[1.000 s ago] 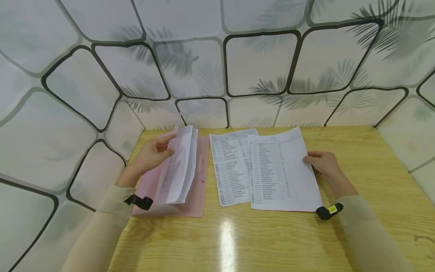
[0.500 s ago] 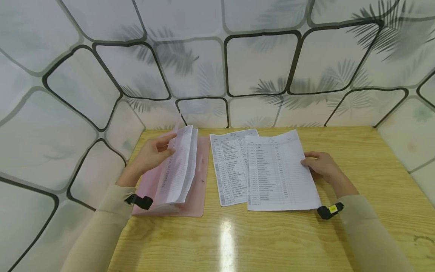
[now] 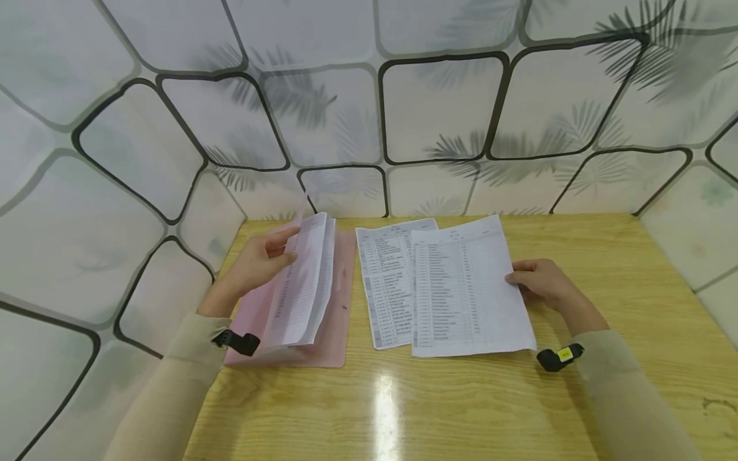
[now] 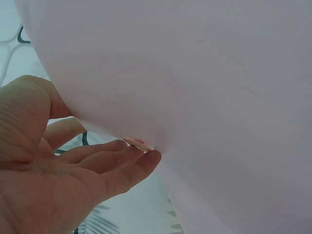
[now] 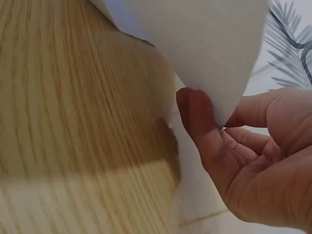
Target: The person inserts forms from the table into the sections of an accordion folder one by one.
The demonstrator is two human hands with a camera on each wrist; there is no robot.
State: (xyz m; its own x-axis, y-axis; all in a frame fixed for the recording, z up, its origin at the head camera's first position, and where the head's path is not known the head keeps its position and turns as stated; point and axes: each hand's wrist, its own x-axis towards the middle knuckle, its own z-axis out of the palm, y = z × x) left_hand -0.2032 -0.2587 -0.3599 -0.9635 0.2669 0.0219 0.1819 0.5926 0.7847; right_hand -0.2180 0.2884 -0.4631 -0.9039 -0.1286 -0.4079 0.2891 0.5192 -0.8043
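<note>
My left hand [image 3: 257, 259] holds up the lifted cover and leaves of a translucent pink folder [image 3: 344, 307] by their edge, thumb on one side and fingers on the other. White printed pages [image 3: 305, 288] stand tilted inside it. In the left wrist view the pale pink cover [image 4: 204, 87] fills most of the picture beside the fingers. On the right, my right hand [image 3: 544, 282] pinches the right edge of a printed sheet [image 3: 461, 294] between thumb and fingers; the right wrist view shows its pale underside [image 5: 214, 48] raised off the wood. This sheet overlaps another printed sheet [image 3: 386, 288].
The wooden table [image 3: 323, 416] runs up to a patterned wall [image 3: 444, 115] at the back, with walls on the left and right too. A strip of reflected light lies on the wood in front of the sheets.
My right hand has shifted slightly left with its sheet, which now covers more of the sheet beneath. The left hand and folder have stayed in place.
</note>
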